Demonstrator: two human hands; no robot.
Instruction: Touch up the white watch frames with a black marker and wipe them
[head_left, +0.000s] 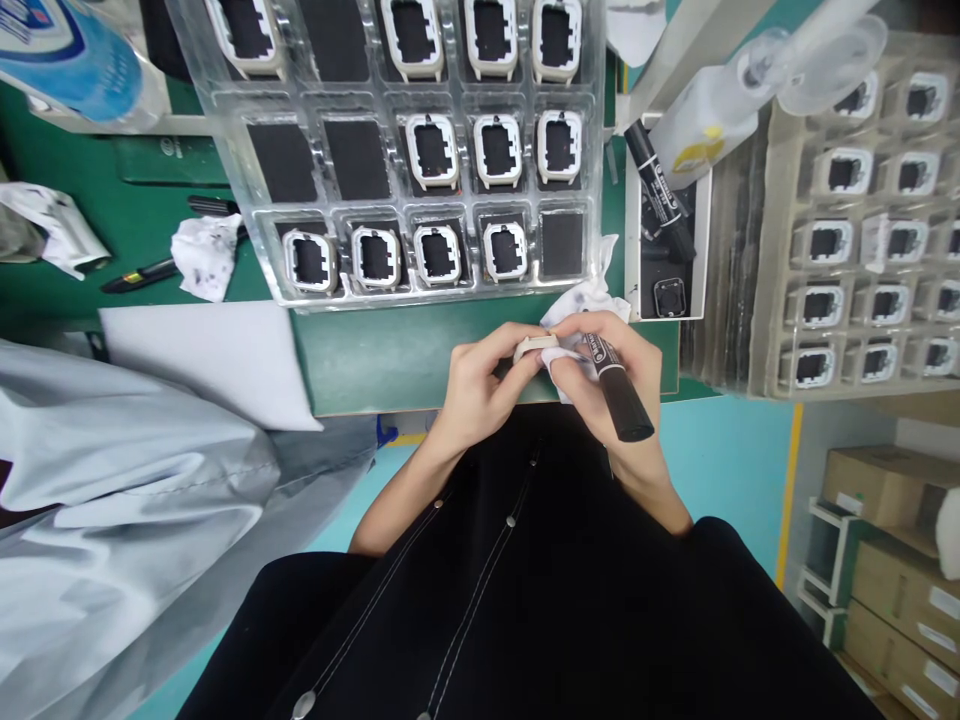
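My left hand (484,385) pinches a small beige watch case frame (536,345), held edge-on just over the front of the green table. Against that frame my right hand (626,375) presses a white cloth (562,355) with its fingertips. A black marker pen (624,400) is also tucked in my right hand, its thick end pointing down toward me. Behind the hands, a stained white cloth (592,295) lies at the tray's edge. The clear plastic tray (442,297) beyond holds several similar frames (436,253) in its pockets; some pockets show only black pads.
To the right, a white box (701,280) holds another marker (660,190) and a squeeze bottle (701,125). Stacked trays (769,330) with more frames stand farther right. At left are a stained cloth (206,255), a white sheet (206,355), a blue-labelled bottle (90,70) and a person's grey sleeve (127,440).
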